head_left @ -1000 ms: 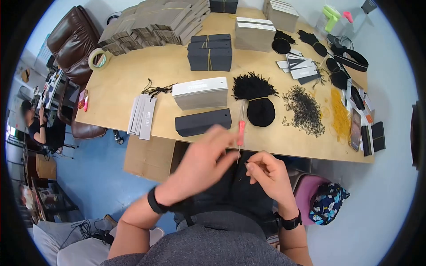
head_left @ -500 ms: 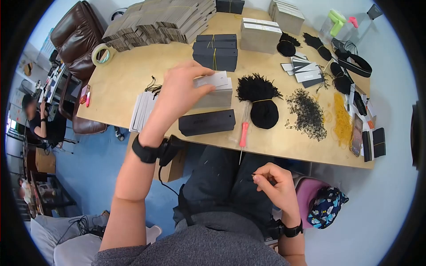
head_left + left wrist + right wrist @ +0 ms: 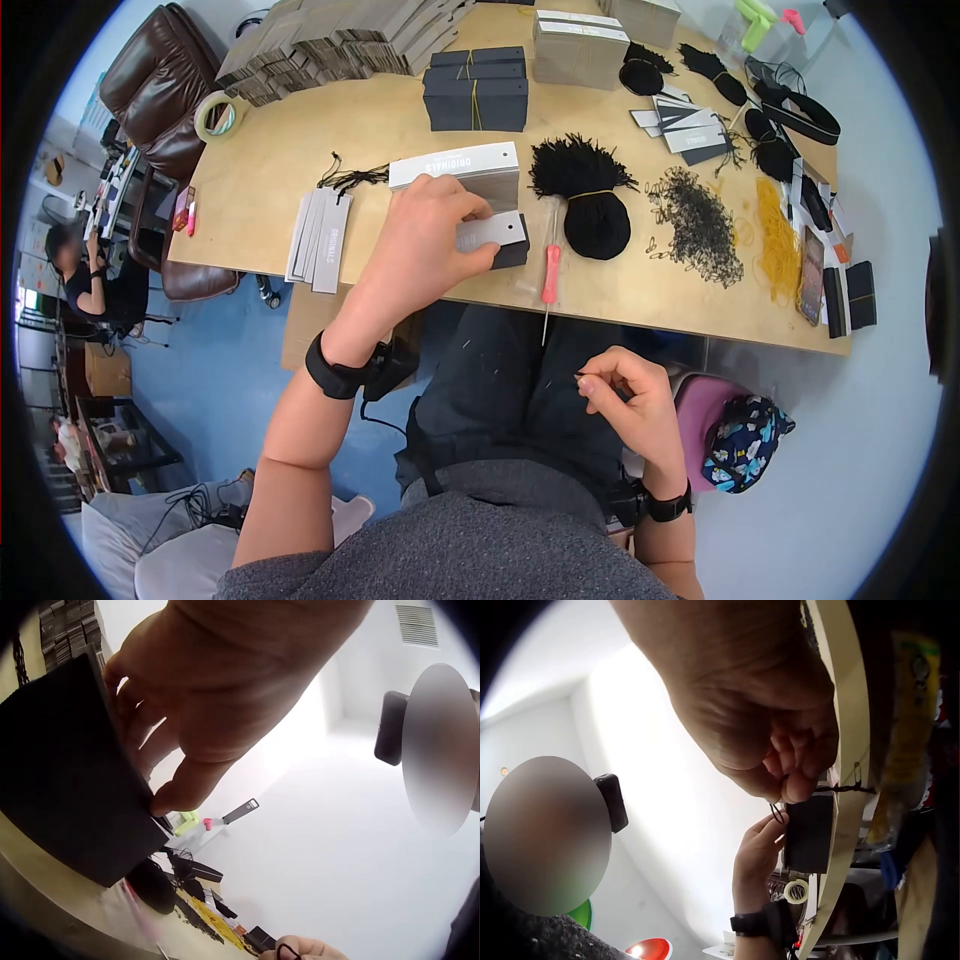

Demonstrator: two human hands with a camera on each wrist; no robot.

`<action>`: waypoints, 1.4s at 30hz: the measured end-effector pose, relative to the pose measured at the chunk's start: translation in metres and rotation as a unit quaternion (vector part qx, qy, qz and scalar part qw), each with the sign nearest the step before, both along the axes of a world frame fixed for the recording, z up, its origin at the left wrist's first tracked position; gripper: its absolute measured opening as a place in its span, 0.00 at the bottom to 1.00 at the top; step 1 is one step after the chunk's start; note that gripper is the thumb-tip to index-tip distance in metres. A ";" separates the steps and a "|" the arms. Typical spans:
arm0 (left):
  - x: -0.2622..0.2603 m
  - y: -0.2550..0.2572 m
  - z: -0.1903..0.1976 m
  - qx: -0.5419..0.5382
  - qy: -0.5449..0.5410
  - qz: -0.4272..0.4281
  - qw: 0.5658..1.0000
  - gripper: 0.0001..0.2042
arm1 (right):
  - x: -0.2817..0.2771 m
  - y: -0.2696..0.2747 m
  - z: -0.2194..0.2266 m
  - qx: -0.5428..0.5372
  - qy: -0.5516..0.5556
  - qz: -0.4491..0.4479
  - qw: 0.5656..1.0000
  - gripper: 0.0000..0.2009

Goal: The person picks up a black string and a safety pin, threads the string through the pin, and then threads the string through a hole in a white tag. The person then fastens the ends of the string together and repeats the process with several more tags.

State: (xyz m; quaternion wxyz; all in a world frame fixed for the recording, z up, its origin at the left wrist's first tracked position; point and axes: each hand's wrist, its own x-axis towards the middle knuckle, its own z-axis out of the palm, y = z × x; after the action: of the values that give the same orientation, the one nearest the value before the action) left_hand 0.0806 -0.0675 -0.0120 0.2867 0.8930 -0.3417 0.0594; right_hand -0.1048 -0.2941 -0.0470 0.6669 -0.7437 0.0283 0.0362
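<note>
My left hand (image 3: pixel 425 240) pinches a light grey hang tag (image 3: pixel 480 233), thumb at its near edge and fingers at its far edge. The tag lies over the dark tag stack (image 3: pixel 516 254) at the table's front edge; my palm and fingers hide much of both. In the left wrist view the dark stack (image 3: pixel 71 772) fills the area beside my thumb. Over my lap, my right hand (image 3: pixel 625 395) pinches a thin black string (image 3: pixel 778 815), whose loop pokes out past the fingertips. Behind the left hand stands a white-topped tag stack (image 3: pixel 495 158) printed ORIGINALS.
A red-handled tool (image 3: pixel 551 275) overhangs the front edge. Beside it lie a bundle of black strings (image 3: pixel 597 225), black pins (image 3: pixel 700 225) and yellow rubber bands (image 3: pixel 777 240). Strung tags (image 3: pixel 320 240) lie left; banded dark stacks (image 3: pixel 475 105) stand behind. Another person sits far left.
My left hand moved from near the lap to the white-topped stack, gripped a tag there, then came back toward me over the dark stack. My right hand keeps its pinch and has shifted slightly right.
</note>
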 end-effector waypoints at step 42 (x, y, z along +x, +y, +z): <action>-0.093 -0.015 -0.076 -0.147 0.304 -0.015 0.941 0.17 | -0.002 0.011 -0.016 0.013 0.041 0.001 0.999 0.05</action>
State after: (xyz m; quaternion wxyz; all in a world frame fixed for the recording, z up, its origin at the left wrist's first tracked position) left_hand -0.0126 -0.0820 -0.0876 0.5057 0.8115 -0.2389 -0.1692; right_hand -0.1064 -0.2829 -0.0634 0.6747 -0.7330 0.0541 0.0678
